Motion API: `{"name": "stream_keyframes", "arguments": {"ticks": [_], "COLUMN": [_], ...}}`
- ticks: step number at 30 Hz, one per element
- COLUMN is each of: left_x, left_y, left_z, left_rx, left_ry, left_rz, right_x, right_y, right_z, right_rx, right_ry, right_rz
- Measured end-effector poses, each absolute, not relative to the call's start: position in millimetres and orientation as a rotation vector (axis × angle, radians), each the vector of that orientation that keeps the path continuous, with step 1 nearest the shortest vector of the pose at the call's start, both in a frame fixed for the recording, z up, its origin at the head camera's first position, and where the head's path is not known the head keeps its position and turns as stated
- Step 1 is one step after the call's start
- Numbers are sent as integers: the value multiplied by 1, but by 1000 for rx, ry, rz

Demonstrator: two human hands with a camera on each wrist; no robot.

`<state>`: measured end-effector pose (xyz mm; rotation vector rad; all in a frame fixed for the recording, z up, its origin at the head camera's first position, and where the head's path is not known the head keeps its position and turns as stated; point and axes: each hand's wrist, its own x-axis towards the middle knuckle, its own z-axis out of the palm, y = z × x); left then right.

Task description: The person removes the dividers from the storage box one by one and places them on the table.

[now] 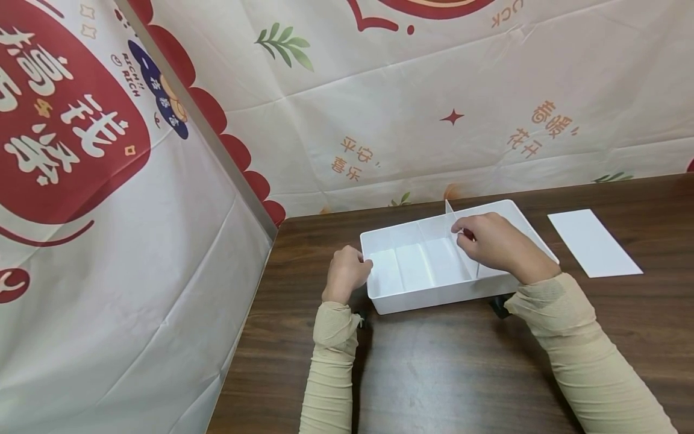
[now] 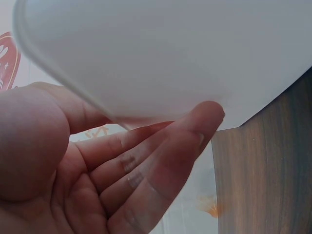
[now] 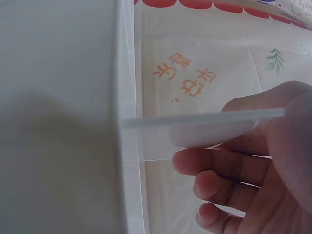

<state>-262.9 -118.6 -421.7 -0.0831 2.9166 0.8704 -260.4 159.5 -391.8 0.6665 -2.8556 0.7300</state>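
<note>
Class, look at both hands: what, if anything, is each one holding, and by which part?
The right hand pinches a thin divider by its upper edge; the left hand grips the white box by its left end wall, at the rim.

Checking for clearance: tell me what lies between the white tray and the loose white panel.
In the head view, only a bare strip of wooden table separates the white tray from the white panel.
</note>
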Motion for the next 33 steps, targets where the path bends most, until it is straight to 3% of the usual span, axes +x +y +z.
{"name": "stream_keyframes", "arguments": {"ticks": [33], "left_x": [-263], "left_y": [-119], "left_z": [-422], "left_rx": [-68], "left_ry": [2923], "left_rz": [878], "right_x": [-254], "right_y": [165], "right_z": [-382], "right_rx": [662], "right_ry": [-2776], "right_rz": [736]}}
